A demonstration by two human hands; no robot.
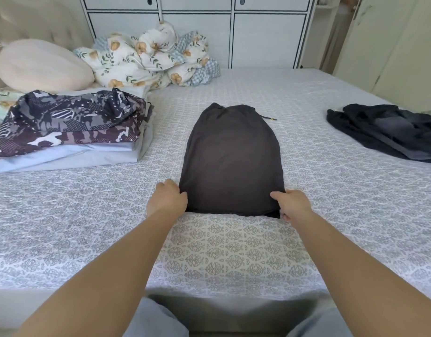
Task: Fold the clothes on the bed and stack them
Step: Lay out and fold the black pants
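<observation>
A dark grey garment lies flat in the middle of the bed, narrow end with a drawstring pointing away from me. My left hand grips its near left corner and my right hand grips its near right corner, both at the hem closest to me. To the left sits a stack of folded clothes, a camouflage-patterned piece on top of pale blue ones. A crumpled black garment lies unfolded at the right side of the bed.
The bed has a grey patterned sheet. A cream pillow and a bunched floral duvet lie at the far left. White cabinets stand behind the bed. The bed's near edge is at my legs.
</observation>
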